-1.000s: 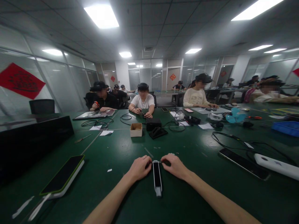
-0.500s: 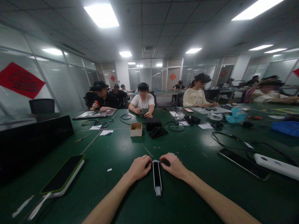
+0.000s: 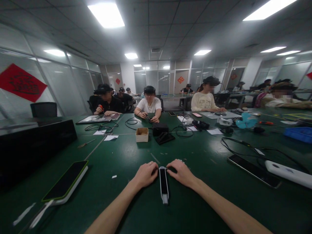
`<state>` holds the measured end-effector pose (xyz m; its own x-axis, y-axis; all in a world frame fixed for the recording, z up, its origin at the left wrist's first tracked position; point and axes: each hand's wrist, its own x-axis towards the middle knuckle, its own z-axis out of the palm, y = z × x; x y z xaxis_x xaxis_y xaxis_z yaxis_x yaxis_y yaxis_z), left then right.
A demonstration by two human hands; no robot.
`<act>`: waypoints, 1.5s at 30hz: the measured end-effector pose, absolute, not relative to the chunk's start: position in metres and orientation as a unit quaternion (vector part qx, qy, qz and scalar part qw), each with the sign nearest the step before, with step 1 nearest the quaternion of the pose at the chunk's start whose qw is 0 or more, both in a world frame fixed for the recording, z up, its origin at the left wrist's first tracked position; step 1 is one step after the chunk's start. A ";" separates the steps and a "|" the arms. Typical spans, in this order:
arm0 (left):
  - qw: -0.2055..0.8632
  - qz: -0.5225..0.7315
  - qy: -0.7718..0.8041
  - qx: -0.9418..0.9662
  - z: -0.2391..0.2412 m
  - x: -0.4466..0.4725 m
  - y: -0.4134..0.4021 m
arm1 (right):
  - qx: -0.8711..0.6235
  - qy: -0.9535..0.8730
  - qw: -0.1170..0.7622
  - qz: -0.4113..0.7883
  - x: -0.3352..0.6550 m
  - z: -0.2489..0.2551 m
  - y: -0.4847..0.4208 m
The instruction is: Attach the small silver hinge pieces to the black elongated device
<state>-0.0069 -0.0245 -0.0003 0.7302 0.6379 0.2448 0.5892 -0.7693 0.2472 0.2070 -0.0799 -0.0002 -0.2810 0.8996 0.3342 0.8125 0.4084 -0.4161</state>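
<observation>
A slim device (image 3: 163,183) with a white frame and a long black face lies lengthwise in front of me, its grey tip toward me. My left hand (image 3: 145,174) rests on the table just left of its far end, fingers loosely bent and nothing visible in them. On the other side, my right hand (image 3: 180,171) arches over the tabletop, with a gap between thumb and forefinger. Its fingertips come close to the device's far right corner; whether they touch is unclear. A small shiny thing beyond the right knuckles is too small to name.
On the left, a phone with a green edge (image 3: 65,180) lies on a white block. Right of me are a dark phone (image 3: 253,170), a white device (image 3: 290,174) and black cables. Ahead stand a small open box (image 3: 142,135) and a black box (image 3: 160,129). People sit opposite.
</observation>
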 end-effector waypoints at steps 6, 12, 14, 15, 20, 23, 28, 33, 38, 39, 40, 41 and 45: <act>0.077 0.153 0.337 0.926 -0.001 -0.007 -0.024 | -0.544 -0.794 0.255 0.090 0.206 0.002 -0.082; 0.090 0.152 0.337 0.925 0.000 -0.008 -0.025 | -0.540 -0.797 0.257 0.088 0.206 0.001 -0.081; 0.092 0.153 0.337 0.925 0.001 -0.008 -0.025 | -0.536 -0.798 0.260 0.088 0.206 0.000 -0.081; 0.090 0.154 0.336 0.925 0.001 -0.008 -0.025 | -0.535 -0.799 0.260 0.088 0.206 0.000 -0.081; 0.076 0.158 0.332 0.927 -0.002 -0.007 -0.023 | -0.534 -0.801 0.264 0.053 0.221 0.004 -0.076; 0.073 0.156 0.330 0.928 -0.004 -0.007 -0.022 | -0.555 -0.785 0.275 0.008 0.244 0.008 -0.072; 0.084 0.156 0.327 0.928 -0.003 -0.008 -0.022 | -0.607 -0.753 0.251 -0.040 0.289 0.015 -0.068; 0.089 0.149 0.332 0.927 0.000 -0.007 -0.023 | -0.637 -0.749 0.182 -0.008 0.305 0.019 -0.069; 0.095 0.145 0.336 0.926 0.002 -0.006 -0.024 | -0.618 -0.770 0.154 0.035 0.298 0.012 -0.068; 0.096 0.144 0.337 0.925 0.002 -0.006 -0.024 | -0.616 -0.772 0.155 0.039 0.296 0.010 -0.067; 0.097 0.143 0.338 0.925 0.003 -0.006 -0.025 | -0.614 -0.772 0.158 0.043 0.294 0.009 -0.067; 0.098 0.143 0.338 0.925 0.003 -0.006 -0.025 | -0.614 -0.772 0.161 0.048 0.292 0.008 -0.068; 0.097 0.143 0.339 0.925 0.005 -0.006 -0.026 | -0.619 -0.765 0.165 0.068 0.292 0.008 -0.068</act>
